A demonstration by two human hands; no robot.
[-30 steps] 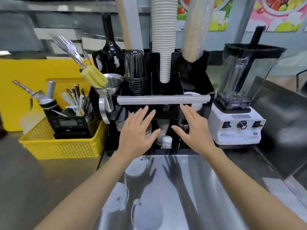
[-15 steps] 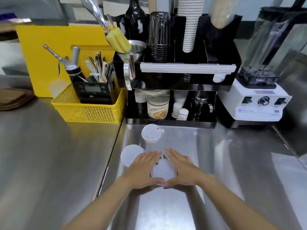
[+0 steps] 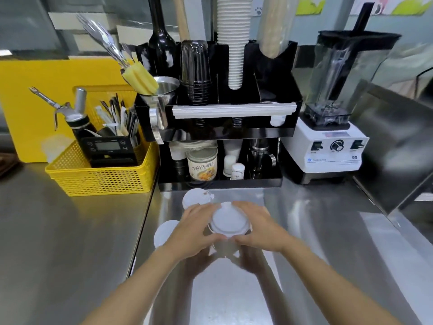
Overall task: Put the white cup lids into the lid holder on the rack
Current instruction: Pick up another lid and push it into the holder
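A white cup lid (image 3: 228, 220) is lifted a little above the steel counter, held between my left hand (image 3: 195, 231) and my right hand (image 3: 260, 227), which grip its rim from either side. Two more white lids lie on the counter: one (image 3: 195, 198) just beyond my left hand, near the rack's base, and one (image 3: 164, 233) partly hidden behind my left wrist. The black rack (image 3: 288, 99) stands at the back with cup stacks in its upper slots. In its right-hand compartment something white (image 3: 277, 120) shows behind the front wall.
A yellow basket (image 3: 100, 179) with a scale and utensils sits left of the rack. A white-based blender (image 3: 328, 146) stands to the right. A steel funnel (image 3: 161, 90) hangs off the rack's left end. Jars and bottles fill the lower shelf (image 3: 220, 181).
My hands came down from the rack's front to the counter, closed on a lid from both sides, and have now lifted it slightly.
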